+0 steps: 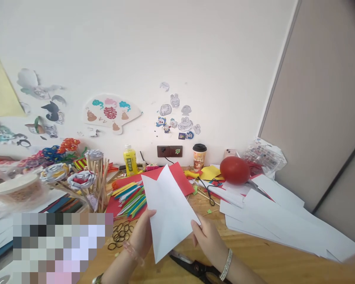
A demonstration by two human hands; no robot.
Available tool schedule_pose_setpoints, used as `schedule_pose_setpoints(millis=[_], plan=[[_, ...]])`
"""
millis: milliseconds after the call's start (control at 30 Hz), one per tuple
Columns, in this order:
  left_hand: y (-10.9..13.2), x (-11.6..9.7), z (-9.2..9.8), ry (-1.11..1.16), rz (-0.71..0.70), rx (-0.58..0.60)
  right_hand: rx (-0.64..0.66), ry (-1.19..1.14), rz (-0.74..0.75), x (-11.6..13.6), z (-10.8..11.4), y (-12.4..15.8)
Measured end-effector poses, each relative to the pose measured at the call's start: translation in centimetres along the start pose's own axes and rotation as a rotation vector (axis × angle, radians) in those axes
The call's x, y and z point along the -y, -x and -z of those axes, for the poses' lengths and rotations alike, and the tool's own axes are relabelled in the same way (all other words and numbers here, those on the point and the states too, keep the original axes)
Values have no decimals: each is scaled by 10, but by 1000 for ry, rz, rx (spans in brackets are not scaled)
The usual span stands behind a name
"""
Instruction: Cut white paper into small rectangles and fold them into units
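A white sheet of paper (168,213), creased down its length, is held up over the table between both hands. My left hand (143,232) grips its left edge, the thumb lying on the front face. On the right edge, my right hand (205,232) pinches the sheet between thumb and curled fingers. Black-handled scissors (195,268) lie under the sheet, close to my right wrist. Behind the paper sit red paper (180,177) and a bundle of folded coloured paper strips (133,199). Several black rubber bands (121,234) lie beside my left hand.
White paper sheets (272,221) spread across the right side, near a red balloon (235,170). A lidded cup (199,157) and a yellow bottle (130,161) stand by the wall. Wooden sticks (99,181), paper flowers (82,179) and a covered tub (16,189) crowd the left.
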State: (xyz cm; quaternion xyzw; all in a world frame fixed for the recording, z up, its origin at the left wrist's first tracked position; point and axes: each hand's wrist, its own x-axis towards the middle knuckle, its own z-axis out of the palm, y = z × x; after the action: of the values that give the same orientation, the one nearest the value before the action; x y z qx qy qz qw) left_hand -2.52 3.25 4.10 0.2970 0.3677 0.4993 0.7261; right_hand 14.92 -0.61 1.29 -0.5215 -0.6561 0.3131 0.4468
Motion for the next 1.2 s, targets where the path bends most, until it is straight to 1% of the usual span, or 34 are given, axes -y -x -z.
schedule_pose_setpoints(millis=[67,133,167,233,367,467,533,633,767,833,867,900,933,1000,1033,1067,1100,1167,1200], plan=[[-4,0,3,-65,21,-107,-14,-87,-23,-2,-1,-1],[-10,0,7,-175,-6,-219,-36,-177,-68,-5,-1,-3],[-12,-1,10,-227,-27,-259,-46,-226,-99,-6,-1,-4],[-18,-4,15,-299,-63,-303,-70,-326,-168,-8,1,-7],[-26,-9,22,-334,-81,-273,-139,-553,-272,-12,8,-12],[-30,-10,25,-355,-101,-221,-186,-696,-290,-17,15,-14],[-33,-10,27,-380,-122,-212,-165,-722,-278,-21,16,-15],[-38,-11,31,-435,-152,-238,-96,-679,-300,-28,15,-18],[-41,-14,37,-528,-186,-280,1,-541,-356,-31,12,-21],[-41,-17,39,-572,-206,-295,58,-464,-376,-26,16,-21],[-41,-18,39,-592,-219,-303,90,-382,-363,-22,20,-20],[-40,-19,39,-610,-233,-314,121,-258,-332,-16,26,-17],[-39,-20,40,-627,-249,-326,158,-71,-280,-9,32,-12],[-37,-23,39,-655,-279,-353,236,410,-165,3,45,2],[-37,-24,39,-665,-291,-362,305,587,-161,8,51,11],[-36,-26,39,-672,-301,-370,376,718,-190,11,56,21],[-35,-27,38,-677,-308,-376,460,796,-218,12,59,31],[-34,-29,37,-684,-315,-385,591,836,-246,4,60,49],[-33,-30,36,-687,-316,-388,588,837,-263,-3,59,58]])
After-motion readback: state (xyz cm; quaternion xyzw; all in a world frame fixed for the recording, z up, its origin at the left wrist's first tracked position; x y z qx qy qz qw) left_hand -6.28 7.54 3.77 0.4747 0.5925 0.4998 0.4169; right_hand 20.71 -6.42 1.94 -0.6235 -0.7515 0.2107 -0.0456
